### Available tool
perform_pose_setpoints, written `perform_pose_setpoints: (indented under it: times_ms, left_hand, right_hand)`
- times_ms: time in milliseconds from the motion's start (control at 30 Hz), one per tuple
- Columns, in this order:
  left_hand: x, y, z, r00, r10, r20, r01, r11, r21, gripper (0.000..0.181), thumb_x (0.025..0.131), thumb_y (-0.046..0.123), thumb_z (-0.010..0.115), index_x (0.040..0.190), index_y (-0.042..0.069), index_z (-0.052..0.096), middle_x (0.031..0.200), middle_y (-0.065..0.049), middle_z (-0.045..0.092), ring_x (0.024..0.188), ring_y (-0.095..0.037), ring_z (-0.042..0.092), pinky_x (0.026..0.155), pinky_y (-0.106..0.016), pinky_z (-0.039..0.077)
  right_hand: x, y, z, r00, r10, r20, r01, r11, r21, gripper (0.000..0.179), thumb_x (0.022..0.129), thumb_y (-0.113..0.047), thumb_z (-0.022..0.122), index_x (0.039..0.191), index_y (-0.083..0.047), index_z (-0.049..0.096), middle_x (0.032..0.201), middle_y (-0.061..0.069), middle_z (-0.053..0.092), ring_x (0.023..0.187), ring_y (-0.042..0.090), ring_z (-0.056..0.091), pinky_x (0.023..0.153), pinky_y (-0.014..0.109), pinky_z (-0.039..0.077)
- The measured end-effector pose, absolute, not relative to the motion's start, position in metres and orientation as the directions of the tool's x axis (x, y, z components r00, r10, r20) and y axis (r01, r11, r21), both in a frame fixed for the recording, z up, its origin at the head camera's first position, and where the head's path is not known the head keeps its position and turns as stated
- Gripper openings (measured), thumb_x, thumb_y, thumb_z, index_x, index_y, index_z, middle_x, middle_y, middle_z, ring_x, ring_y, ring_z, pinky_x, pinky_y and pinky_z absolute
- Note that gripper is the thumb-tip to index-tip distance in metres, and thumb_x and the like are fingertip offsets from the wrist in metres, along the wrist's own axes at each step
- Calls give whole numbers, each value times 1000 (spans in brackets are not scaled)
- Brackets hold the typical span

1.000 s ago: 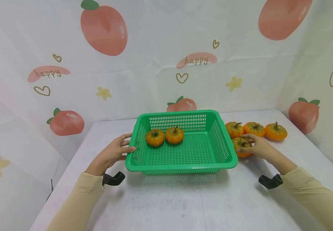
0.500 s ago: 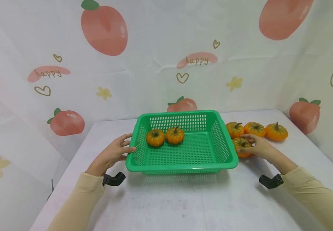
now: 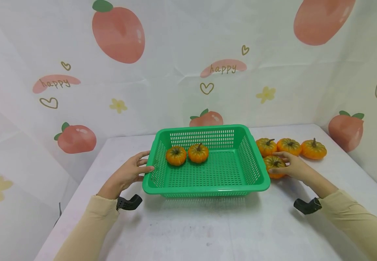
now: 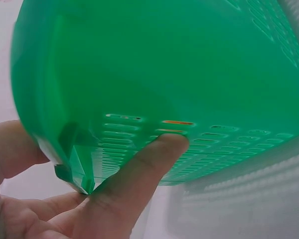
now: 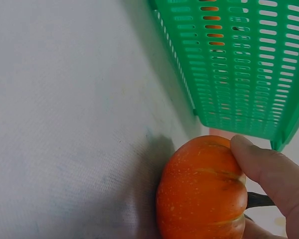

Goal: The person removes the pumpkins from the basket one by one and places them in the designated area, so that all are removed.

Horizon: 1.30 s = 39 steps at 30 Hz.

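Left fingers (image 4: pixel 134 181) grip the basket (image 3: pixel 204 190); right fingers (image 5: pixel 271 169) span a pumpkin (image 5: pixel 202 194).

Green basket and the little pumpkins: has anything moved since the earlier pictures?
Nothing visibly. The left hand still holds the green basket, the two pumpkins inside lie as before, and the right hand still grips the pumpkin beside the basket. The three others stay put.
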<state>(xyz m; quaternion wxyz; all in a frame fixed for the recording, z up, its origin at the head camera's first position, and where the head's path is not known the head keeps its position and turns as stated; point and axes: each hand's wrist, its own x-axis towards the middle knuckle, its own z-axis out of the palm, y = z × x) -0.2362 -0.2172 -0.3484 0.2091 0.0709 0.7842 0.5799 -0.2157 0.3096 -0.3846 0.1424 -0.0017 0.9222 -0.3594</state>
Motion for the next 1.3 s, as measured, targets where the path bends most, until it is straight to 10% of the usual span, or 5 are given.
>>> perform_pose_setpoints:
  times_ms: [667, 1300]
  left_hand:
    - [-237, -217, -348, -902, 352, -250, -136, 319, 938, 77, 96, 9, 59, 156, 8, 11, 151, -28, 31, 106, -26, 63, 87, -45, 56]
    - [-237, -218, -349, -899, 363, -243, -129, 310, 942, 78, 95, 9, 60, 156, 7, 10, 151, -28, 31, 105, -24, 64, 86, -44, 56]
  right_hand:
    - [-216, 318, -376, -965, -150, -213, 37, 730, -682, 83, 89, -42, 67, 146, 6, 30, 143, 38, 35, 126, 55, 38, 94, 59, 47]
    - [-227, 280, -276, -984, -179, -10, -109, 645, -756, 65, 94, -37, 62, 146, -7, 37, 146, 26, 42, 131, 46, 41, 103, 61, 37]
